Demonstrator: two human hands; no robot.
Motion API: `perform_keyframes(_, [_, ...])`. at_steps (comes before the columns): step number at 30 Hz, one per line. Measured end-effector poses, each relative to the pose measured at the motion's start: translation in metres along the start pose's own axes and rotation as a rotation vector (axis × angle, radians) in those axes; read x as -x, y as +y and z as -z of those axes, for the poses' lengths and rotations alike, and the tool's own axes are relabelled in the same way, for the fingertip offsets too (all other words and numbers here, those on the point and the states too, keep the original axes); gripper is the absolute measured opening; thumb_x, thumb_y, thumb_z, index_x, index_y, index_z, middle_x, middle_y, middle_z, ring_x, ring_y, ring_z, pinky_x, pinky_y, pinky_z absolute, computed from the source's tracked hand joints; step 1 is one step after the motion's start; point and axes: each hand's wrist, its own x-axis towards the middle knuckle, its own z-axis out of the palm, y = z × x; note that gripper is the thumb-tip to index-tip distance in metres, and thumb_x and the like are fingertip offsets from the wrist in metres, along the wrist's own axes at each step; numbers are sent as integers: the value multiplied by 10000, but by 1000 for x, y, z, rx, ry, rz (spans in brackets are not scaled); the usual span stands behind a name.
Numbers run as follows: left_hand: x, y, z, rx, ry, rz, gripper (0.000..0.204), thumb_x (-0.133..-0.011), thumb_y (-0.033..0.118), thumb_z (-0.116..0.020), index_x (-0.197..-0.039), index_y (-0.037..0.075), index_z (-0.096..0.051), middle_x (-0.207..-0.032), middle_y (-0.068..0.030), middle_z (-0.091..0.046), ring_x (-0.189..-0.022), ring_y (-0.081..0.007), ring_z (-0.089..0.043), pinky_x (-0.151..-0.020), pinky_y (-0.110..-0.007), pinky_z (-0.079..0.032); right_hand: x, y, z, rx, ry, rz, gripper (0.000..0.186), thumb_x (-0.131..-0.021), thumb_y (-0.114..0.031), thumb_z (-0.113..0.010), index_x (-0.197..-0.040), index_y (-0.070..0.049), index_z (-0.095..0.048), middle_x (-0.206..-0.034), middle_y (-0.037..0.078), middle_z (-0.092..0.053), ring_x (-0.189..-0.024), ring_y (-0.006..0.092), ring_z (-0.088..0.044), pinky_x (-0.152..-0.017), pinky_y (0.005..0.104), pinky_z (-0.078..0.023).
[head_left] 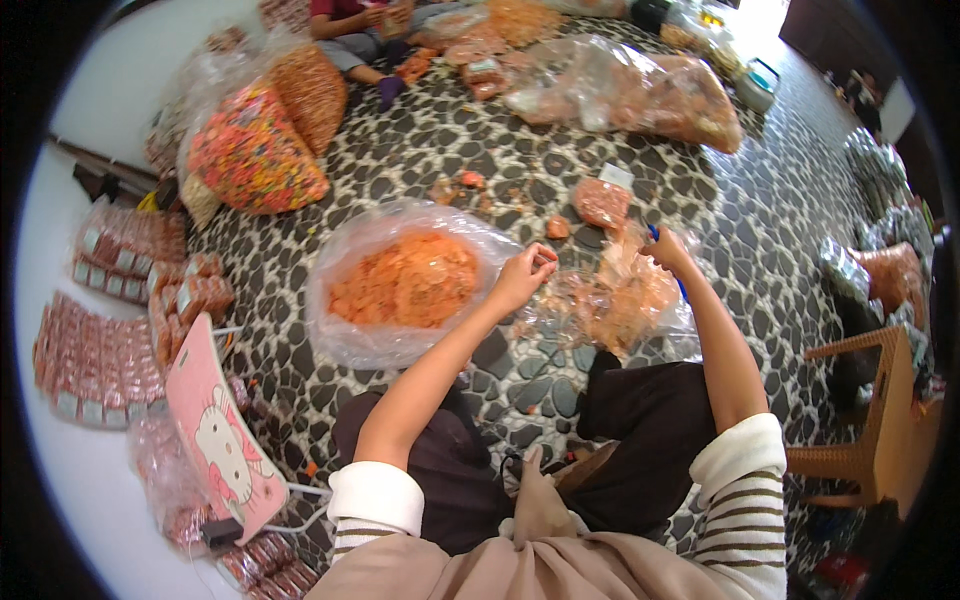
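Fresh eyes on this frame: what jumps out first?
The big clear bag of orange snacks open on the pebble-pattern floor, just left of the left hand. The right hand pinches a smaller filled bag. Far left, rows of sealed packets beside a pink cartoon-cat board.

Both forearms extend forward, sleeves pushed up to the elbows. Left hand (522,275) is raised, fingertips pinched together. Right hand (667,250) is closed in a grip, wrist bent slightly inward.
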Motion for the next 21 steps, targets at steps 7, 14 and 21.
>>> perform_keyframes(7, [-79, -52, -102, -137, 70, 56, 139, -761, 139, -576, -851, 33, -568, -808, -110, -595, -749, -229, -587, -680, -330, -466, -29, 59, -11, -566, 9, -31, 247, -847, -224, -454, -986, -20, -435, -731, 162, -583, -532, 211, -573, -441, 343, -451])
perform_keyframes(14, [-184, -140, -120, -477, 276, 178, 287, -728, 83, -595, -995, 90, -489, -1126, -186, -354, -1033, -358, -359, -877, -427, -340, -81, 34, -117, -266, -252, -15, 193, -859, -166, -447, -982, -33, -380, -646, 116, -559, -472, 176, -538, -380, 297, -416])
perform_keyframes(21, [-228, -195, -128, -809, 351, 331, 317, -735, 84, -606, -1015, 105, -460, -1092, -168, -376, -1002, -361, -408, -837, -454, -382, -120, 64, -155, -338, -283, 12, 164, -838, -117, -475, -965, -16, -452, -667, 92, -567, -490, 157, -544, -407, 293, -429])
